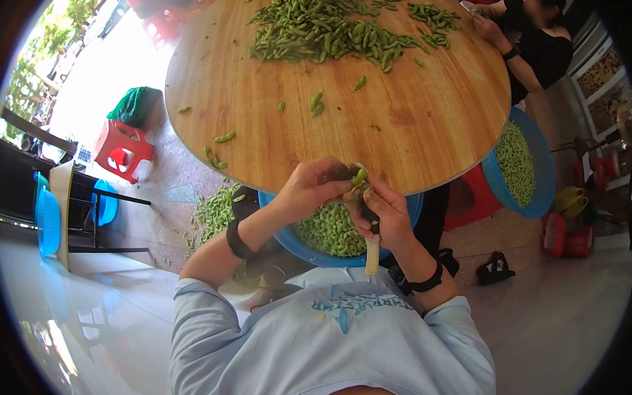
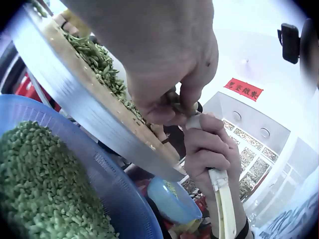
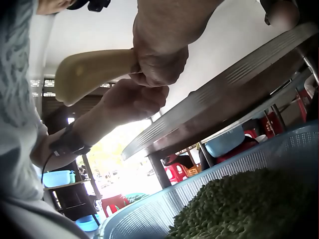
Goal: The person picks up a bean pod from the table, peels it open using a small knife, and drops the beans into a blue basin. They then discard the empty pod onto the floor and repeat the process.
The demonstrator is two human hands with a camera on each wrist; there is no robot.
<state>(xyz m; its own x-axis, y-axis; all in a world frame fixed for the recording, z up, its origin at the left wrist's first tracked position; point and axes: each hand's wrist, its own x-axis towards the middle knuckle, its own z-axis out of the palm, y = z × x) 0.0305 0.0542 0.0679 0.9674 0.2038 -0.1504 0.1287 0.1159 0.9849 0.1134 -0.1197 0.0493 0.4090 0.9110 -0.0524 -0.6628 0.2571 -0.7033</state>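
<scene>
In the head view both hands meet at the near edge of the round wooden table (image 1: pixel 276 147). The left hand (image 1: pixel 308 190) pinches a green pod (image 1: pixel 359 176) between thumb and fingers. Curled round a pale handle (image 1: pixel 372 256), the right hand (image 1: pixel 388 217) has its thumb and fingertips close to the pod; whatever blade the handle has is hidden. The handle also shows in the left wrist view (image 2: pixel 225 204) and the right wrist view (image 3: pixel 94 72). Below the hands stands a blue basket (image 1: pixel 287 237) holding shelled green beans (image 1: pixel 334 229).
A large heap of pods (image 1: pixel 308 33) lies on the table's far part, with several loose pods nearer. Another blue basket of beans (image 1: pixel 519 166) stands at right, beside a person in black (image 1: pixel 544 49). Pods (image 1: pixel 214 211) lie on the floor; a red stool (image 1: pixel 123 149) stands at left.
</scene>
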